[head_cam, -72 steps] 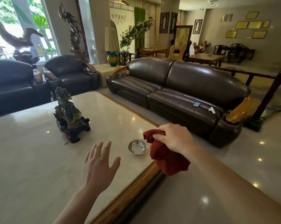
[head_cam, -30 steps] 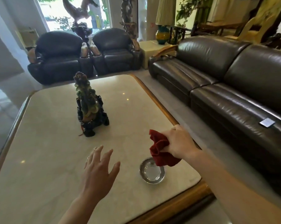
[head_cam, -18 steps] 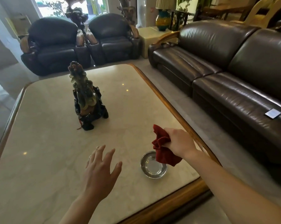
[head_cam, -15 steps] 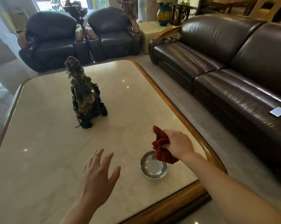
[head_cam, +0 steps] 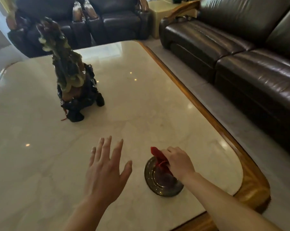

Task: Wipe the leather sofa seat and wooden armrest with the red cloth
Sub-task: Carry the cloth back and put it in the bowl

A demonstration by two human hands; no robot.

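My right hand [head_cam: 178,161] grips the bunched red cloth [head_cam: 159,158] and holds it down into a small metal bowl [head_cam: 159,182] on the marble table. My left hand [head_cam: 106,170] hovers flat over the table to the left of the bowl, fingers spread, holding nothing. The dark brown leather sofa [head_cam: 241,52] runs along the right side, across a strip of floor. Its far wooden armrest [head_cam: 181,10] shows at the top.
The marble table [head_cam: 141,105] has a wooden rim [head_cam: 199,105]. A dark carved figurine [head_cam: 72,80] stands at the table's middle left. Two dark leather armchairs [head_cam: 84,22] sit beyond the table. A pale side table [head_cam: 161,7] stands by the sofa's far end.
My view has tilted down toward the table. My right hand has lowered the red cloth into the metal bowl. My left hand stays spread over the table.
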